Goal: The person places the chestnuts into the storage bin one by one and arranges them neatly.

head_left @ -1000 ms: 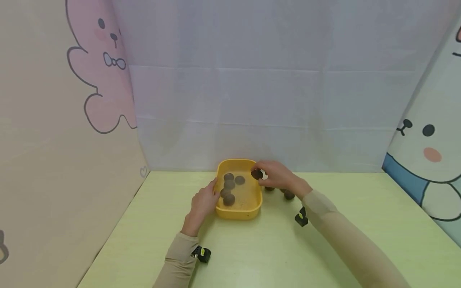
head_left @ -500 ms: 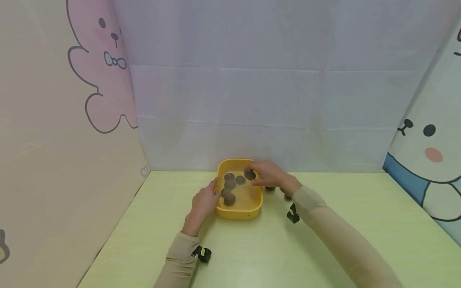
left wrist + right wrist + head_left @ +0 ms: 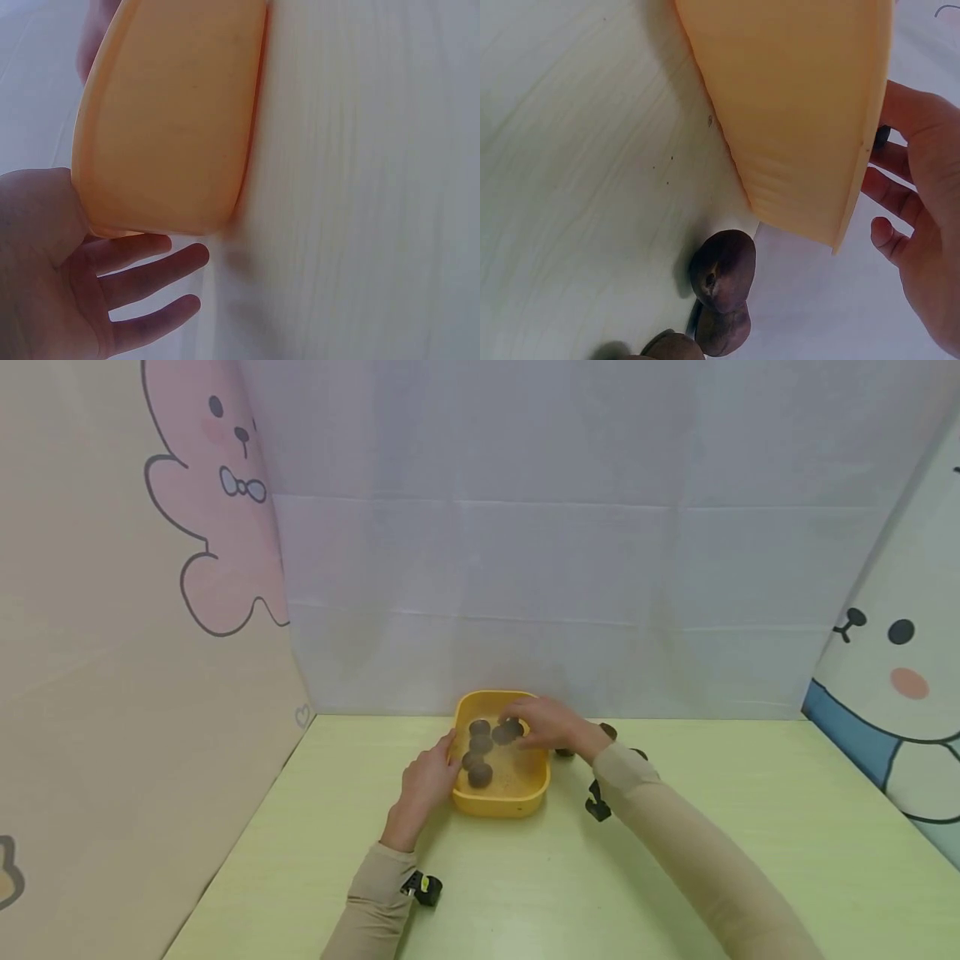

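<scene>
A yellow plastic basin [image 3: 498, 808] stands on the table, with several dark round passion fruits [image 3: 480, 775] inside. My left hand [image 3: 429, 781] holds its left rim; in the left wrist view the fingers [image 3: 154, 274] pass along its outside and the thumb tip is hidden. My right hand [image 3: 551, 724] reaches over the right rim, with one passion fruit [image 3: 514, 727] between its thumb and fingers, close beside another one in the basin. In the right wrist view, only a dark sliver of that passion fruit [image 3: 881, 136] shows, and the basin wall hides the rest.
More passion fruits [image 3: 724, 270] lie on the table right of the basin, partly behind the right forearm [image 3: 682, 835]. A white sheet [image 3: 480, 568] hangs behind the table. Walls with cartoon animals stand left and right.
My right hand has moved left from the basin's right rim to over its inside, carrying the passion fruit down beside the others. The left hand keeps its place at the rim.
</scene>
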Available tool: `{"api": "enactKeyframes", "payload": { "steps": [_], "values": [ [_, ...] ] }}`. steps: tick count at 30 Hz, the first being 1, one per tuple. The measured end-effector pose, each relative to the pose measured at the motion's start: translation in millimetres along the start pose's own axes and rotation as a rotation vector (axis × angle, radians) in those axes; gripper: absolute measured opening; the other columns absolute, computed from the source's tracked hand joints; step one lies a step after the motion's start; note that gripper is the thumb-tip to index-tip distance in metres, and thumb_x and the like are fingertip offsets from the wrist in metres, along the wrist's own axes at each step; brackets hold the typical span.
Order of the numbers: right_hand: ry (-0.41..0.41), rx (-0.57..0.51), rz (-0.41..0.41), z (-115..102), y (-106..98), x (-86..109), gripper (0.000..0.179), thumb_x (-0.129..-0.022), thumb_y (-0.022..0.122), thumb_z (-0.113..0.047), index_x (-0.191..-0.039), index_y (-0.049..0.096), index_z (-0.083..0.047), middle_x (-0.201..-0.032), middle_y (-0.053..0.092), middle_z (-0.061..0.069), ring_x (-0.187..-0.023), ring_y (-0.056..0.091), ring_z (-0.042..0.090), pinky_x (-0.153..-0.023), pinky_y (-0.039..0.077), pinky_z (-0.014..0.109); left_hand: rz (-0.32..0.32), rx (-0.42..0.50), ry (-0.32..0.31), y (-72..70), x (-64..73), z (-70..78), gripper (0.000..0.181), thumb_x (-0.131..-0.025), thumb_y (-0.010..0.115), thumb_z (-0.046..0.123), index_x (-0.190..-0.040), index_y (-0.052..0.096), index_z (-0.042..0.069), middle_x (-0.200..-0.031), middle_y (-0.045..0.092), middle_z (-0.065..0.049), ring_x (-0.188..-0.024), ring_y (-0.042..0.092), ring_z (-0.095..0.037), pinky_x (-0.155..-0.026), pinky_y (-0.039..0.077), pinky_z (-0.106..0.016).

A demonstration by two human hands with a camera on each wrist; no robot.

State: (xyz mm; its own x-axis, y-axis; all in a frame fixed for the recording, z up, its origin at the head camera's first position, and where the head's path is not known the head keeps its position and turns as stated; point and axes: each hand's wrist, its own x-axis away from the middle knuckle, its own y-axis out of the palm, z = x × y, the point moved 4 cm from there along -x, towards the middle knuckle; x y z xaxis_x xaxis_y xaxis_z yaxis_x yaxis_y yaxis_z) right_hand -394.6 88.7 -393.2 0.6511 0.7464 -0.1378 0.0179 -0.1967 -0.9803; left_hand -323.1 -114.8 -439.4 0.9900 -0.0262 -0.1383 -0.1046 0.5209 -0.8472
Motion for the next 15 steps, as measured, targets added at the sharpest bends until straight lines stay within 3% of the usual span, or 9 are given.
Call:
{"api": "enactKeyframes", "payload": {
  "steps": [10,15],
  "values": [
    [-0.017,0.002,-0.067,-5,11,-13.1,0.033,-0.083,0.072,-0.012,-0.117,0.071,-0.012,-0.116,0.069,0.006,-0.108,0.063,0.024,-0.098,0.049,0.043,0.008,-0.006,-0.005,-0.7,0.4,-0.1,0.056,-0.094,0.051,0.019,-0.15,0.046,0.017,-0.065,0.053,-0.006,-0.049,0.039,-0.018,-0.045,0.032,-0.031],
    [0.036,-0.022,-0.14,-1,19,-17.4,0.034,-0.085,0.071,-0.006,-0.118,0.071,-0.013,-0.116,0.068,0.005,-0.107,0.062,0.023,-0.1,0.048,0.041,0.009,-0.003,0.001,-0.7,-0.6,0.0,0.055,-0.095,0.052,0.019,-0.15,0.046,0.016,-0.065,0.053,-0.007,-0.049,0.039,-0.018,-0.045,0.032,-0.031]
  ]
}}
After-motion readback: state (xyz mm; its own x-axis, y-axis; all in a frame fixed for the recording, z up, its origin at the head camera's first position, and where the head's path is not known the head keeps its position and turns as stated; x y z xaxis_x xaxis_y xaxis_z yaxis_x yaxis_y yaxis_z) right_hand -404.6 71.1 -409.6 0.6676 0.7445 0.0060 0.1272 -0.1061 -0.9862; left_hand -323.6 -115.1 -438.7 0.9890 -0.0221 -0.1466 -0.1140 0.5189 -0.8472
